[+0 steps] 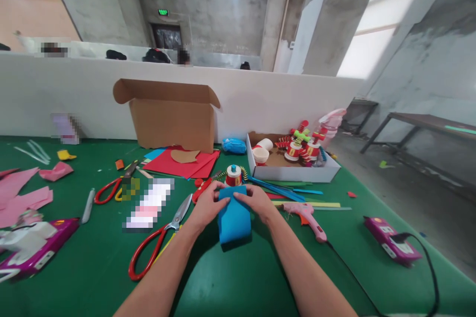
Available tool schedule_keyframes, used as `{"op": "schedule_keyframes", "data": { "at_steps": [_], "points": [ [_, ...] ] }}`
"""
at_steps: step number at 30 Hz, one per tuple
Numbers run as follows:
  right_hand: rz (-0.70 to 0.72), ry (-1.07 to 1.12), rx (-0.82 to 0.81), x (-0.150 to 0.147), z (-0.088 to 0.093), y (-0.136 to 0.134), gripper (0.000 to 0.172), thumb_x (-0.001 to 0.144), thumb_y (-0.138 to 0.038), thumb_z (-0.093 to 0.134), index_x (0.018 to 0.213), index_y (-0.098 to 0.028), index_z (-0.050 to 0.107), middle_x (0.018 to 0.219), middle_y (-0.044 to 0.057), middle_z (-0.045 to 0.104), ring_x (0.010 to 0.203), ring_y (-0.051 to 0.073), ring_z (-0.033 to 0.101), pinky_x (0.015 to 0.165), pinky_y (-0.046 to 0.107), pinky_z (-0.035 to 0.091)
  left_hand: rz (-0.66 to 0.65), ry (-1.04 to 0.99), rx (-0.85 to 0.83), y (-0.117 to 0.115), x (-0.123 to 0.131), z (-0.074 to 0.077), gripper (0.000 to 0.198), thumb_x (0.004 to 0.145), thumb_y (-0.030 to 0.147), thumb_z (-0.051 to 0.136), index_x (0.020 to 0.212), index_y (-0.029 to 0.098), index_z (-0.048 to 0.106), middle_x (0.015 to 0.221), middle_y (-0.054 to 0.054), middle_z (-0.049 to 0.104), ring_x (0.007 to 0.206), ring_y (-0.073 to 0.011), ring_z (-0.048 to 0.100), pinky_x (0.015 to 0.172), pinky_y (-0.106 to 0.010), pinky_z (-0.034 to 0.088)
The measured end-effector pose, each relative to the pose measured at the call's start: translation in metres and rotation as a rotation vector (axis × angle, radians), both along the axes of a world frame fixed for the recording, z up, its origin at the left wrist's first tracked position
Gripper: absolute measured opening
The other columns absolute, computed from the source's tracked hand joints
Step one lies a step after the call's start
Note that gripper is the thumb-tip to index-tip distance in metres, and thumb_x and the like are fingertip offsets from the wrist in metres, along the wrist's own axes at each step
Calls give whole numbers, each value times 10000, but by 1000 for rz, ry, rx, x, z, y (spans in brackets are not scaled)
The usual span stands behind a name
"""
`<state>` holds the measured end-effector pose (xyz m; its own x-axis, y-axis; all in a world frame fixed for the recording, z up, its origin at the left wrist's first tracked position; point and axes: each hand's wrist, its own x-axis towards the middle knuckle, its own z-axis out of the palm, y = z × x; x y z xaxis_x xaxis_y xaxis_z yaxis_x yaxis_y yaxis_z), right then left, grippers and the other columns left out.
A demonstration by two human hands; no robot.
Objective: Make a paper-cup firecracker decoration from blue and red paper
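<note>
A strip of blue paper (234,220), bent over into a loop, is held up in front of me above the green table (211,282). My left hand (212,203) pinches its upper left edge. On the upper right edge, my right hand (255,200) grips the same paper with thumb and fingers. Just behind the paper stands a red and white paper cup figure (233,176) with a blue top and coiled paper arms. Large red-handled scissors (163,237) lie beside my left forearm. To the right of my right hand rests a pink glue gun (307,218) with its cord trailing forward.
A white box (293,173) with cups and finished figures stands at the back right. Behind lie red paper sheets (189,163) and an upright cardboard box (173,119). Pink paper (22,193) and purple power strips (392,240) sit toward the sides. More scissors (111,190) lie left.
</note>
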<state>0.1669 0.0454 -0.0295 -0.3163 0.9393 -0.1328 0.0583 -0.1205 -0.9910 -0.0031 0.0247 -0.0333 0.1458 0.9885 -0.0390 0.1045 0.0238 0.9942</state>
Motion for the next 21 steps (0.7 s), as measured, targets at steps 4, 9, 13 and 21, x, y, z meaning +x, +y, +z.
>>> {"op": "schedule_keyframes", "data": {
  "at_steps": [4, 9, 13, 21],
  "points": [
    [-96, 121, -28, 0, -14, -4, 464, 533, -507, 788, 779, -131, 671, 729, 37, 667, 639, 152, 568, 650, 305, 441, -46, -90, -61, -2, 2, 3, 593, 647, 379, 708, 1138, 193, 433, 721, 18, 631, 616, -138, 585, 586, -259, 454],
    [-155, 147, -20, 4, -12, -5, 437, 515, -498, 797, 720, -143, 646, 706, 23, 656, 636, 151, 553, 644, 302, 437, 7, -80, -76, -2, 4, 5, 496, 692, 482, 664, 1053, 178, 512, 711, 21, 592, 633, -117, 541, 568, -222, 406],
    [-203, 119, 8, 4, -7, -5, 397, 544, -489, 777, 679, -155, 609, 661, 1, 615, 616, 138, 514, 606, 284, 417, -18, -26, -60, -3, 5, 3, 393, 677, 522, 665, 812, 163, 581, 688, 18, 576, 622, -112, 492, 544, -215, 385],
    [-148, 85, 66, 2, -5, -8, 352, 591, -470, 744, 652, -161, 587, 632, -18, 582, 597, 120, 479, 577, 263, 388, 68, -63, -14, -4, 5, -1, 363, 685, 509, 666, 734, 151, 632, 636, 20, 565, 608, -112, 470, 554, -218, 376]
  ]
}}
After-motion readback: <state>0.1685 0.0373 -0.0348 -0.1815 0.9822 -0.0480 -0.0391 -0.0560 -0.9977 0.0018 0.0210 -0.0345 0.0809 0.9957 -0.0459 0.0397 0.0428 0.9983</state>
